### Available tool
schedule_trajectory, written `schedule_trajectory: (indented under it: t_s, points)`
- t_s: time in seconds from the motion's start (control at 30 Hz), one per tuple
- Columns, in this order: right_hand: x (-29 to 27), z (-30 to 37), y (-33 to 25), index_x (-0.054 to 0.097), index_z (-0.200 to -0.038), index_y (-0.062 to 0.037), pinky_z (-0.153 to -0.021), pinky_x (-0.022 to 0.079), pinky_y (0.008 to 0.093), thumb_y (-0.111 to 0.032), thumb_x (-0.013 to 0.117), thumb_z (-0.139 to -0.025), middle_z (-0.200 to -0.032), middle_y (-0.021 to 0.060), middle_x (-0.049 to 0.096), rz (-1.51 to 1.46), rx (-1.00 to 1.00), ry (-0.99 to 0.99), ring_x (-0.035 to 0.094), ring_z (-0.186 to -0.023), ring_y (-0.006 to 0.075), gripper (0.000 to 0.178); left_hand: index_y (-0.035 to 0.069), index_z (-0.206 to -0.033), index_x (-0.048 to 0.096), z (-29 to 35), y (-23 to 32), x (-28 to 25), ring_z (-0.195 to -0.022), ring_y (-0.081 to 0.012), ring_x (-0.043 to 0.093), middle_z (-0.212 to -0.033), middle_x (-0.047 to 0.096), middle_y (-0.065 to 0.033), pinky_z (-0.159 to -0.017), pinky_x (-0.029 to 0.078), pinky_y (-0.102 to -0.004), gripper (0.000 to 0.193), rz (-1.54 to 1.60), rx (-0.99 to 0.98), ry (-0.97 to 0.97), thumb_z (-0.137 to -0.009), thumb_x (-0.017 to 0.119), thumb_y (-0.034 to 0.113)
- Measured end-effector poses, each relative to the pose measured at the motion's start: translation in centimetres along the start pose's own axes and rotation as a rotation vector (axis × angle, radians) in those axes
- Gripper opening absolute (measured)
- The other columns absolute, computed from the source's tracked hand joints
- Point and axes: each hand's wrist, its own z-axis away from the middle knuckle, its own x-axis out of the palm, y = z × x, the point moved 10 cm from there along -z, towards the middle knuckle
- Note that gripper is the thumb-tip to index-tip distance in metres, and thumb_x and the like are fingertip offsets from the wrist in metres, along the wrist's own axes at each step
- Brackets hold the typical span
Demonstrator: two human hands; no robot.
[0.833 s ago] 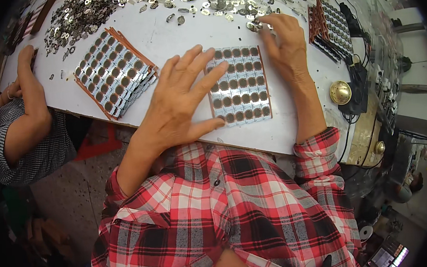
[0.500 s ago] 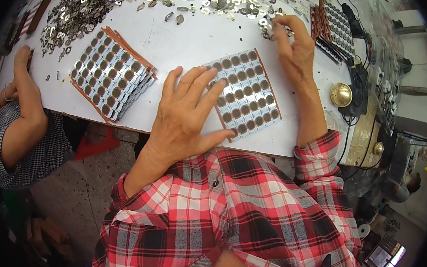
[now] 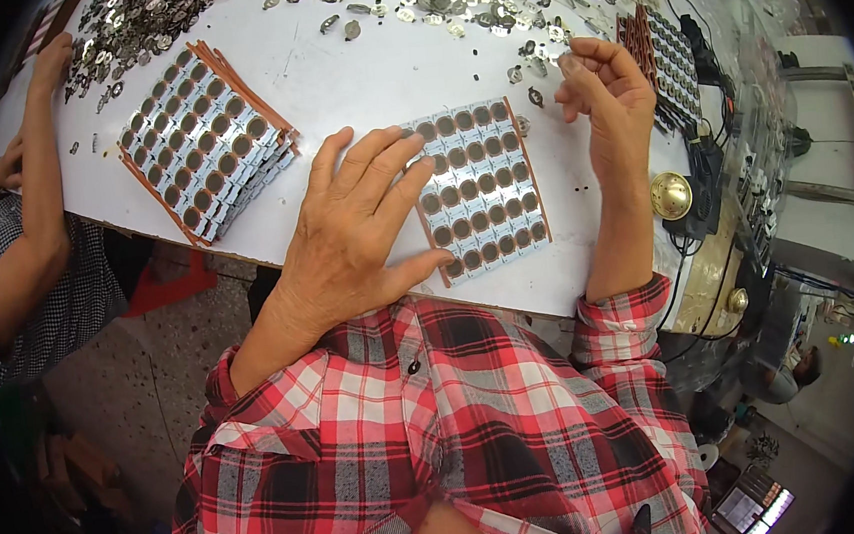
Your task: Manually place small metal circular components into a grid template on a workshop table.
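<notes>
My left hand (image 3: 348,218) lies with spread fingers over the left edge of a flat panel (image 3: 481,187). Rows of dark round discs cover this pale panel, and brown strips run along its sides. To the panel's upper right, my right hand (image 3: 617,101) is raised with curled fingers. Its thumb and index fingertips come close together; what lies between them is too small to make out. Beside those fingertips are loose small metal pieces (image 3: 535,96), oval and shiny. One of them lies by the panel's right edge.
A stack of similar panels (image 3: 199,144) stands at left, another stack (image 3: 674,62) at far right. Heaps of metal pieces (image 3: 143,33) spread along the table's far side. A brass-coloured dome (image 3: 671,195) and black cables sit at right. At left, a co-worker's arm (image 3: 38,162) reaches over the table.
My right hand has drawn back to the right from the metal pieces, and a few pieces now show nearer the panel. My left hand stays on the panel. The co-worker's arm reaches farther forward.
</notes>
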Motion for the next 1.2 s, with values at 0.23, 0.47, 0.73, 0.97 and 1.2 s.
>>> schedule_trajectory:
  t_s: [0.23,0.47,0.73,0.97,1.2]
  points:
    - [0.9,0.7,0.6,0.074,-0.104,-0.0007,-0.061,0.047,0.0202,-0.009,0.073,-0.093,-0.083,-0.0009,0.071,0.458,0.015,-0.378,0.06,-0.068,0.0046,0.014,0.002,-0.132,0.063,0.1,-0.3,-0.1,-0.133,-0.0367,0.054,-0.14,0.06,-0.0161,-0.115,0.035,-0.061,0.082,-0.002,-0.011,-0.01,-0.064,0.092,0.039]
    - [4.2,2.5,0.5,0.072,-0.098,-0.0015,-0.066,0.046,0.0219,-0.006,0.073,-0.091,-0.082,-0.0014,0.069,0.637,-0.044,-0.499,0.057,-0.072,0.0042,0.008,0.002,-0.126,0.065,0.2,-0.2,-0.4,-0.128,-0.0359,0.058,-0.133,0.064,-0.0157,-0.113,0.037,-0.0608,0.077,-0.027,0.001,0.036,-0.064,0.092,0.038]
    - [3.4,2.2,-0.8,0.065,-0.109,0.0011,-0.058,0.053,0.0239,-0.013,0.06,-0.104,-0.091,0.0076,0.068,0.324,0.029,-0.271,0.065,-0.074,0.0106,0.015,-0.005,-0.116,0.066,1.0,1.4,-0.4,-0.121,-0.0354,0.058,-0.123,0.064,-0.0191,-0.109,0.042,-0.0561,0.069,0.005,0.132,0.095,-0.069,0.087,0.04]
    - [8.5,4.3,-0.4,0.068,-0.126,0.0021,-0.062,0.058,0.0236,-0.007,0.063,-0.101,-0.091,0.0065,0.07,-0.018,0.095,-0.485,0.067,-0.075,0.0109,0.027,-0.007,-0.114,0.068,1.8,3.0,1.2,-0.122,-0.0342,0.058,-0.122,0.065,-0.0194,-0.106,0.043,-0.0527,0.071,-0.038,0.134,0.06,-0.071,0.08,0.049]
    - [12.0,6.7,0.8,0.07,-0.112,0.0037,-0.061,0.056,0.0203,0.001,0.069,-0.096,-0.09,0.0052,0.072,0.102,0.103,-0.578,0.067,-0.072,0.0078,0.017,-0.008,-0.112,0.069,1.8,3.1,1.7,-0.121,-0.0357,0.059,-0.12,0.066,-0.0203,-0.106,0.045,-0.0525,0.069,-0.076,0.19,0.08,-0.071,0.08,0.047]
